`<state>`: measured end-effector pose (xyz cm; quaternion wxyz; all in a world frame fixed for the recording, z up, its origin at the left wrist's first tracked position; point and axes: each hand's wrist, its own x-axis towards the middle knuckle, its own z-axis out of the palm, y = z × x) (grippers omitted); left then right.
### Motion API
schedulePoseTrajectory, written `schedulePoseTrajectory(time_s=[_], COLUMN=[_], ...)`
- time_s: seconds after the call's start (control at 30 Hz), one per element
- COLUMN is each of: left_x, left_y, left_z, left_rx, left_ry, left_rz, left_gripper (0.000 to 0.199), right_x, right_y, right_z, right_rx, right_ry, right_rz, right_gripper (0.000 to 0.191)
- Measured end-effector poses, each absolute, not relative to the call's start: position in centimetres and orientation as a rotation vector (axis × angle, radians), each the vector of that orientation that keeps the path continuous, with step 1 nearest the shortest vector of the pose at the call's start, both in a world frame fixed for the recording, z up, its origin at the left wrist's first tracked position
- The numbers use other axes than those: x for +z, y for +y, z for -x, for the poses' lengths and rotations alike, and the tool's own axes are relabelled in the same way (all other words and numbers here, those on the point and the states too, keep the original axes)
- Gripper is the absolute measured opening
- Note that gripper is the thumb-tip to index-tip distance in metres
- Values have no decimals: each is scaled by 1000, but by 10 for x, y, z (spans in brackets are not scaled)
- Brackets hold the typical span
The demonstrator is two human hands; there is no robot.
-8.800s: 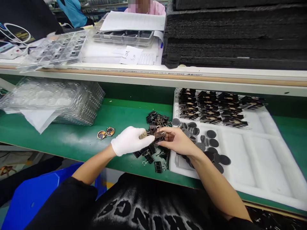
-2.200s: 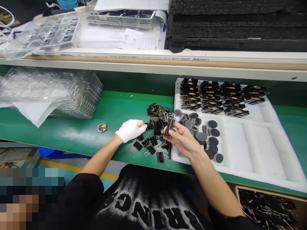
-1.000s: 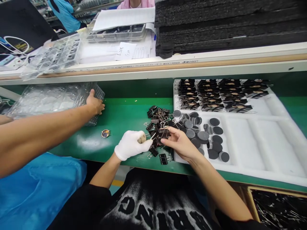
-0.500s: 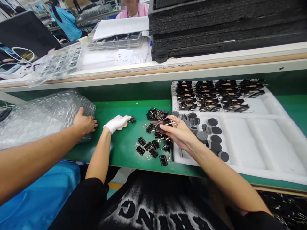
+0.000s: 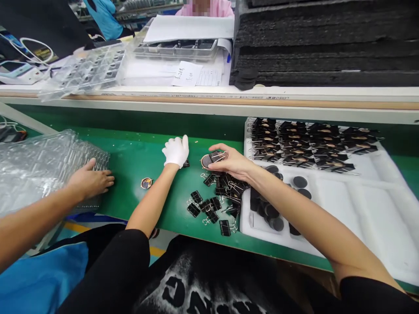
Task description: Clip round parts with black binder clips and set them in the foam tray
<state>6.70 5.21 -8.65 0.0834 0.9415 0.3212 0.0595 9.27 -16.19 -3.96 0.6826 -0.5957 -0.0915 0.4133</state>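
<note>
My left hand (image 5: 176,151), in a white glove, is over the green tabletop with its fingers apart. A black binder clip (image 5: 186,163) lies partly hidden beside its wrist. My bare right hand (image 5: 234,163) pinches a binder clip (image 5: 217,156) that is on a round copper-rimmed part with a grey disc (image 5: 207,161) against its face. Below that hand lies a pile of loose binder clips (image 5: 209,205). Another round copper-rimmed part (image 5: 146,183), like a watch case, rests on the table left of my gloved arm.
A co-worker's hand (image 5: 91,179) rests on stacked clear plastic trays (image 5: 42,165) at left. To the right, a white foam tray (image 5: 337,196) bears rows of clipped parts (image 5: 297,139) and grey discs (image 5: 270,211). A shelf edge (image 5: 163,104) crosses behind, with black foam sheets (image 5: 321,48) on it.
My left hand has moved right and away, its fingers now apart, off the clip it held. My right hand has lifted the clipped part off the pile. A copper-rimmed part now shows at left.
</note>
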Motion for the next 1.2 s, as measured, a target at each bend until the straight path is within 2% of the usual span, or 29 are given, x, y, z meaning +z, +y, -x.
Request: schedulePoseTrajectory(time_s=[0.17, 0.33, 0.6, 0.9, 1.2], left_x=[-98, -99, -108, -113, -113], left_y=[65, 67, 68, 67, 66], left_z=[-63, -60, -56, -55, -55], left_rx=[180, 162, 207, 294, 291], left_ry=[960, 979, 974, 916, 910], left_rz=[-2743, -2723, -2798, -2733, -2701], left_gripper=[56, 55, 53, 49, 48], right_x=[-59, -66, -59, -75, -82], right_y=[-151, -137, -112, -109, -106], right_z=[-108, -124, -128, -124, -122], right_rx=[862, 806, 545, 190, 234], right_ry=[-445, -599, -1140, -1726, -1678], right_rz=[1559, 1755, 2181, 2545, 2533], right_gripper=[51, 48, 32, 24, 27])
